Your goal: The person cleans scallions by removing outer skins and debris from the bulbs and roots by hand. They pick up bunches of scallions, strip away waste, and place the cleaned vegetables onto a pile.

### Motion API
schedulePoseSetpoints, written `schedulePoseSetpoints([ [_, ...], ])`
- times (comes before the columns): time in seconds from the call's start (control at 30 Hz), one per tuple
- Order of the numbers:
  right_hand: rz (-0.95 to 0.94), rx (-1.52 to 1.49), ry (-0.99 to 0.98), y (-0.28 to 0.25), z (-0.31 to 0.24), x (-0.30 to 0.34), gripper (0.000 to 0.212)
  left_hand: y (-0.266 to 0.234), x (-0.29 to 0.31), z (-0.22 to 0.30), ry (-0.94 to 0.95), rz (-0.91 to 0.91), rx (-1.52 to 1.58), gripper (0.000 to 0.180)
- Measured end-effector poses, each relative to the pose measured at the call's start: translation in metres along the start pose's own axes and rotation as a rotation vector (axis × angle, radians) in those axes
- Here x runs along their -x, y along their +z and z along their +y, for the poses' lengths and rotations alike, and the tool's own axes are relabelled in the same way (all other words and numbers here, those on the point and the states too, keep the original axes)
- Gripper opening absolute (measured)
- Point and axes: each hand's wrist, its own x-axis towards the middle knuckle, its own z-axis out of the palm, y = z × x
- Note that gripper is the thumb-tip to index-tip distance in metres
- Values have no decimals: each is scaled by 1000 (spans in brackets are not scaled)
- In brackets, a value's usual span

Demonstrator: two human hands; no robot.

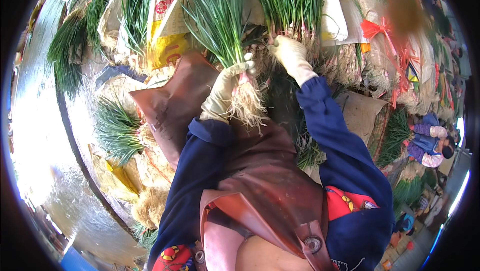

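My left hand (pixel 218 95), in a pale glove, is closed round a bunch of spring onions (pixel 220 18) just above the pinkish bulbs. The long green leaves point away from me, and a tangle of pale roots hangs over my brown apron (pixel 255 156). To the right, my right hand (pixel 291 57), in a matching glove, reaches to the base of a larger heap of spring onions (pixel 295 1). Its fingers are bent and pressed together by the lower stems. What lies between the fingertips is too small to make out.
Beyond my left hand lie printed sacks (pixel 167 41) with more green bundles. Another spring onion bundle (pixel 117 131) rests at left, beside wet, shiny floor (pixel 40 121). Red ties (pixel 380 28) fasten a bundle at the far right. Another person (pixel 432 141) works among greens on the right.
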Motion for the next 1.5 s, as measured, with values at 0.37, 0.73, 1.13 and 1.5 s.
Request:
schedulePoseSetpoints([
  [0.37, 185, -1125, -563, -6, -3, 71, 24, 22, 2, -10, -3, 62, 198, 28],
  [0.73, -137, -906, -418, 34, -22, 46, 29, 17, 13, -10, 78, 69, 165, 31],
  [1.13, -131, -1700, -27, 18, -62, 29, 24, 18, 14, -10, 55, 11, 166, 32],
  [1.5, -536, 144, -376, 70, 36, -10, 37, 29, 21, -14, 55, 165, 194, 22],
])
